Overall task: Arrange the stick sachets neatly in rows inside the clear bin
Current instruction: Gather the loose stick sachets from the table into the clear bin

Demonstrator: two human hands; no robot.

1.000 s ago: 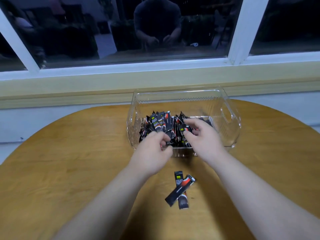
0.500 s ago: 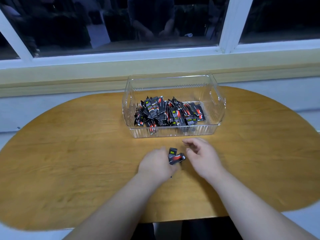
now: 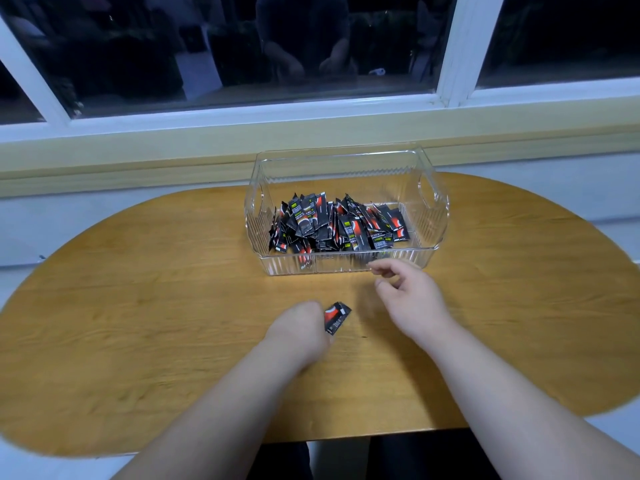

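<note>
A clear ribbed bin (image 3: 433,188) stands at the far middle of the wooden table (image 3: 156,306), with several black-and-red stick sachets (image 3: 337,223) heaped loosely in its front half. My left hand (image 3: 298,329) is curled in front of the bin and grips two black-and-red sachets (image 3: 336,316), whose ends stick out to its right. To the right, my right hand (image 3: 405,292) hovers blurred just before the bin's front wall, fingers loosely bent and holding nothing.
A window sill (image 3: 173,147) and dark window panes run behind the table. The table's rounded front edge (image 3: 346,436) lies close to my body.
Both hands came out of the bin to the table in front of it. My left hand picked up the two sachets lying there. My right hand has now drifted back toward the bin.
</note>
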